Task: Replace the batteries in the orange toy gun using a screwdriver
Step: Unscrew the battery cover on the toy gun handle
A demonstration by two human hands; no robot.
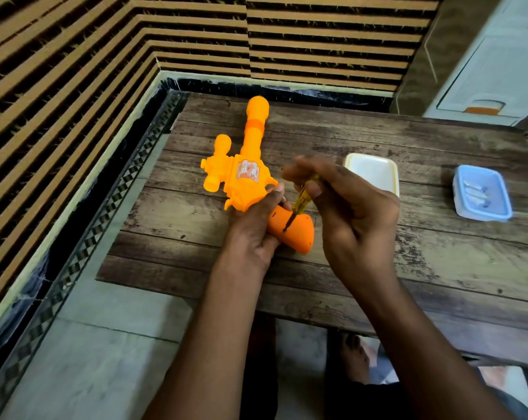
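The orange toy gun (pixel 247 174) lies on the wooden table (pixel 438 262), barrel pointing away, its handle toward me. My left hand (pixel 255 227) grips the gun where the body meets the handle. My right hand (pixel 341 201) pinches a screwdriver (pixel 300 203) with a clear yellow handle; its tip touches a dark spot on the gun's handle. A blue container (pixel 481 192) at the right of the table holds several batteries.
A white rectangular container (pixel 373 171) stands just behind my right hand. The table's left edge borders a tiled floor (pixel 105 328) and a striped wall. A white cabinet (pixel 493 71) stands at the far right. My feet show under the table's near edge.
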